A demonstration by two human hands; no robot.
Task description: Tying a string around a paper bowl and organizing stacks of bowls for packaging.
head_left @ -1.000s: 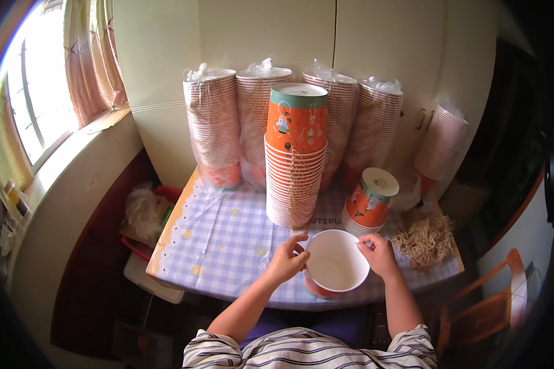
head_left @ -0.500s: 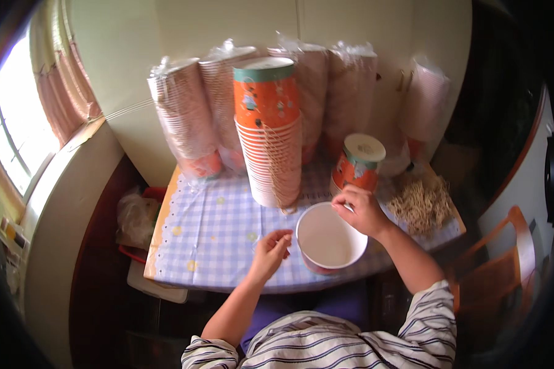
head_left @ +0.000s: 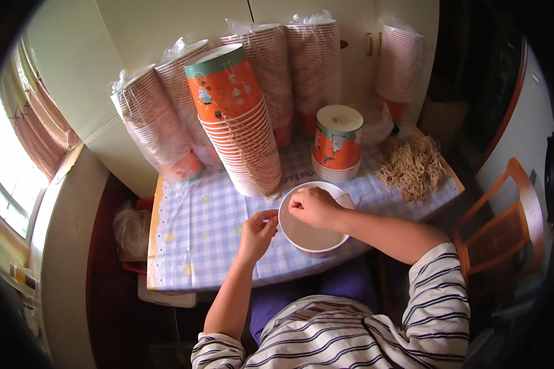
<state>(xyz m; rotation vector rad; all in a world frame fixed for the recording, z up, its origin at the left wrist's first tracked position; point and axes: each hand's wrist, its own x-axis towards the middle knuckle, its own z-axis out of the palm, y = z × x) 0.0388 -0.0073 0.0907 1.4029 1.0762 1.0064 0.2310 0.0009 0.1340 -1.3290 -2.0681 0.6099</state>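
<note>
A round white-lined paper bucket (head_left: 311,237) stands upright near the table's front edge, its opening facing up. My right hand (head_left: 317,208) reaches over that opening, fingertips pinched together close to the inner left side. Whatever is between them is too small to make out. At the outside of the left rim is my left hand (head_left: 258,235), its thumb and fingers drawn together near the wall; its grip is partly hidden. Just behind stands a tall leaning stack of upturned orange and green paper buckets (head_left: 234,117), with tan twine loops (head_left: 246,147) draped down its side.
A shorter upturned bucket stack (head_left: 337,144) stands behind my right hand, beside a heap of tan twine (head_left: 415,169). Several plastic-wrapped bucket stacks (head_left: 317,64) line the back. A blue checked cloth (head_left: 203,246) covers the table. A wooden chair (head_left: 498,215) stands at right.
My right hand has moved left from the bucket's far right rim to over its opening. My left hand has come closer to the left rim. The view has shifted and tilted.
</note>
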